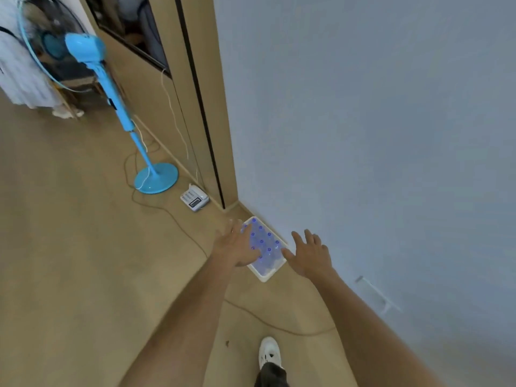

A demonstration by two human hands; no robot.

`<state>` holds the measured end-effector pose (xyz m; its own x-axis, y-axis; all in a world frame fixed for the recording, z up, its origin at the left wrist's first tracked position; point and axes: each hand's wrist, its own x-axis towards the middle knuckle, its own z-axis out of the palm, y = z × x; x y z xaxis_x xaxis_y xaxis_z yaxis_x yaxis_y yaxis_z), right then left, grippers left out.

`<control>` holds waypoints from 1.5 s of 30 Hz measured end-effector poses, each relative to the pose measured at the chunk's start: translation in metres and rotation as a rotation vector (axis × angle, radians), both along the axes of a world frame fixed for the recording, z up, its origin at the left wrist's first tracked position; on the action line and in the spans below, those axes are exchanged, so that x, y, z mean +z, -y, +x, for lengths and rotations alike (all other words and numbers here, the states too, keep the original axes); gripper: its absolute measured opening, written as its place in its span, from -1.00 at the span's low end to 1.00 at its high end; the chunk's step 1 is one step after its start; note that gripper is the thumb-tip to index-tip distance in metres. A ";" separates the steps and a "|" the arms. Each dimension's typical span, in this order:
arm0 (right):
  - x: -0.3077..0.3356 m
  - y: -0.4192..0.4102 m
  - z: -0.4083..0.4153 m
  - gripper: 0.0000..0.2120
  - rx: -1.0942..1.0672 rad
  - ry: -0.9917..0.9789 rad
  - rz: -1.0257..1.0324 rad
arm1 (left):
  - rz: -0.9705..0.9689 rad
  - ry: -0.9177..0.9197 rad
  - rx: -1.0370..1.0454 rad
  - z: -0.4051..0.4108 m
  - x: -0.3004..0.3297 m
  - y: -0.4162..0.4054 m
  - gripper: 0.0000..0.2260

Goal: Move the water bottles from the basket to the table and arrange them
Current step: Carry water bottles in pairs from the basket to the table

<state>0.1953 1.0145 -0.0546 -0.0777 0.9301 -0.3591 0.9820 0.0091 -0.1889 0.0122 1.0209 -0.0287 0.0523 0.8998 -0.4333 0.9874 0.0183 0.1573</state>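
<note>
I see the white basket (267, 275) of blue-capped water bottles (265, 244) on the floor (69, 247) against the wall (377, 135); my left hand (236, 245) and right hand (310, 255) hover over it, fingers spread, grasping nothing.

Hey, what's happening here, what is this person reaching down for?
A person is reaching both open hands toward a white basket of water bottles on the floor against the wall. The left hand is over its near-left edge, the right hand beside its right side. Neither hand holds anything yet, and no table is in view.
</note>
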 end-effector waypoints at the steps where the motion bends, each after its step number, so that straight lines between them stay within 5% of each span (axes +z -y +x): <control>1: -0.005 -0.010 -0.009 -0.42 0.006 -0.003 -0.005 | -0.016 -0.012 0.002 -0.008 -0.004 -0.011 -0.35; 7: -0.035 -0.084 -0.040 -0.43 -0.033 -0.007 -0.061 | -0.050 -0.060 -0.038 -0.042 -0.025 -0.098 -0.53; 13: -0.060 -0.150 -0.058 -0.45 -0.127 -0.013 -0.156 | -0.173 -0.081 -0.084 -0.062 -0.058 -0.172 -0.37; 24: -0.157 -0.244 -0.113 -0.42 -0.381 -0.054 -0.349 | -0.352 -0.127 -0.383 -0.094 -0.164 -0.295 -0.39; 33: -0.321 -0.264 -0.149 -0.41 -0.570 -0.085 -0.519 | -0.477 -0.150 -0.624 -0.102 -0.337 -0.339 -0.46; 45: -0.608 -0.286 -0.157 -0.44 -0.630 -0.069 -0.502 | -0.361 -0.179 -0.765 -0.072 -0.637 -0.352 -0.44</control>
